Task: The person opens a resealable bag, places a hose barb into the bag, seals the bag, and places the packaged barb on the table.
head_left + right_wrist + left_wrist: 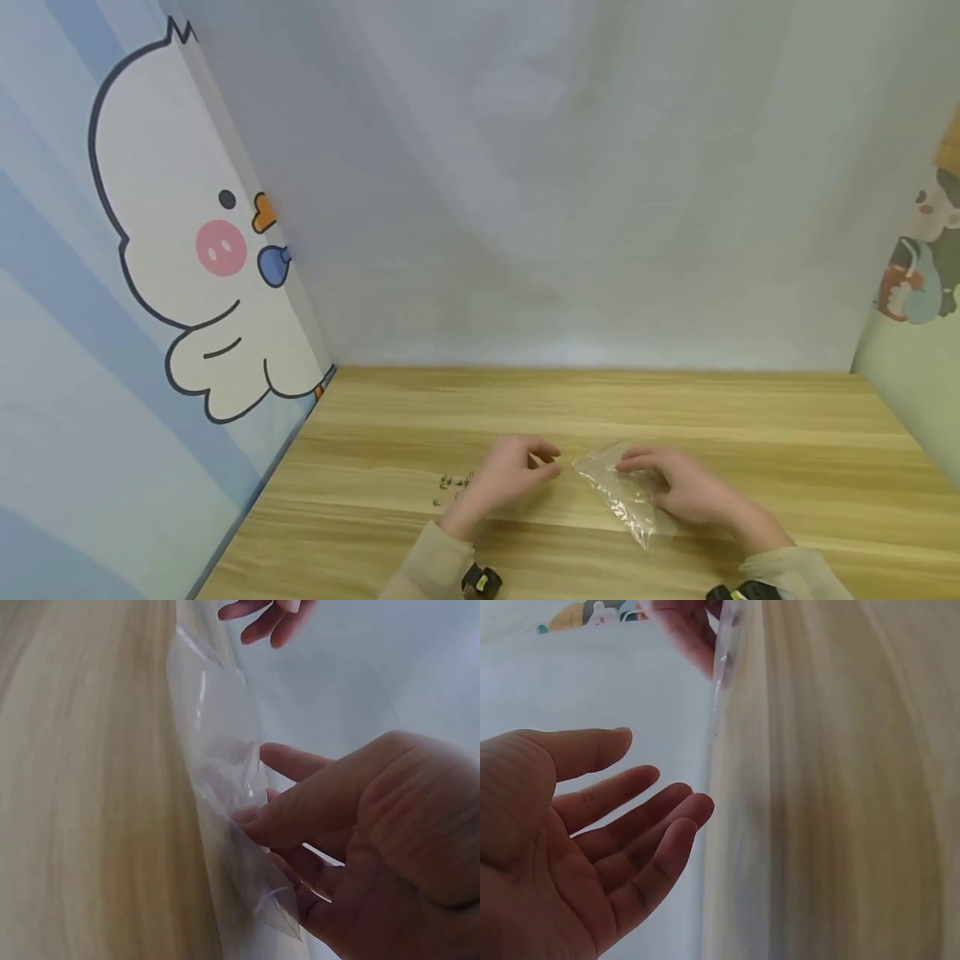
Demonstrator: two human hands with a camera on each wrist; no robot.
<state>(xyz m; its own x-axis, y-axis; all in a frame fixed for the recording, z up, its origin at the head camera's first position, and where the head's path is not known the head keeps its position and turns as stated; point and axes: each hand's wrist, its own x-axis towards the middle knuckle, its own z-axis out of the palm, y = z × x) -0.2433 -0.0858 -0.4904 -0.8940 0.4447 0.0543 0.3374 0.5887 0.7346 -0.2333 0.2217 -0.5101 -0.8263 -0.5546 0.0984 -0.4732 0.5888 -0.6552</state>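
Observation:
A clear plastic bag (617, 492) lies slanted over the wooden table, its surface wrinkled and shiny. At the bag's right side, my right hand (686, 485) holds it; in the right wrist view the thumb (259, 817) presses on the film (214, 712), with fingers behind. My left hand (513, 471) hovers left of the bag, holding nothing. Its fingers (641, 877) are loosely bent and spread from the thumb in the left wrist view. Several tiny metal pieces (446, 482) are scattered beside the left wrist, some hidden behind it.
The wood-grain table (360, 433) meets a pale grey back wall (600, 208). On the left stands a blue-and-white panel with a cartoon duck (180, 192); a printed panel (918, 350) borders the right. Dark cameras (483, 581) are strapped to both wrists.

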